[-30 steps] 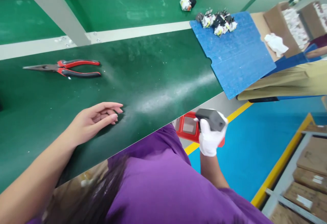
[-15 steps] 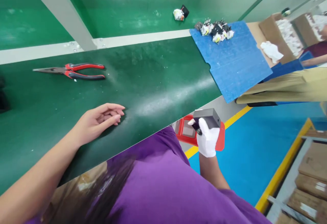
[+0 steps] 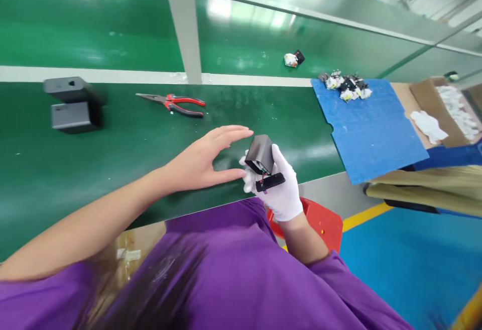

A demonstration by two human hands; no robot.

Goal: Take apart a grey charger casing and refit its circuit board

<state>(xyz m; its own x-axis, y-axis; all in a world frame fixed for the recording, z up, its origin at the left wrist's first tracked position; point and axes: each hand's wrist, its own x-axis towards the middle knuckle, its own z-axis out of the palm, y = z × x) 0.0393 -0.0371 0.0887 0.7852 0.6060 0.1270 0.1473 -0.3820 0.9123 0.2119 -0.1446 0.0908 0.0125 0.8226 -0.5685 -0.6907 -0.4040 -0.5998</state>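
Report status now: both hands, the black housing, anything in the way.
Left hand bare, open beside black housing. Right hand gloved, holding it; end piece off, wires showing between. Pliers on bench, apart from both hands.

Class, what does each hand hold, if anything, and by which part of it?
The right hand holds the dark casing by its sides; the left hand holds nothing.
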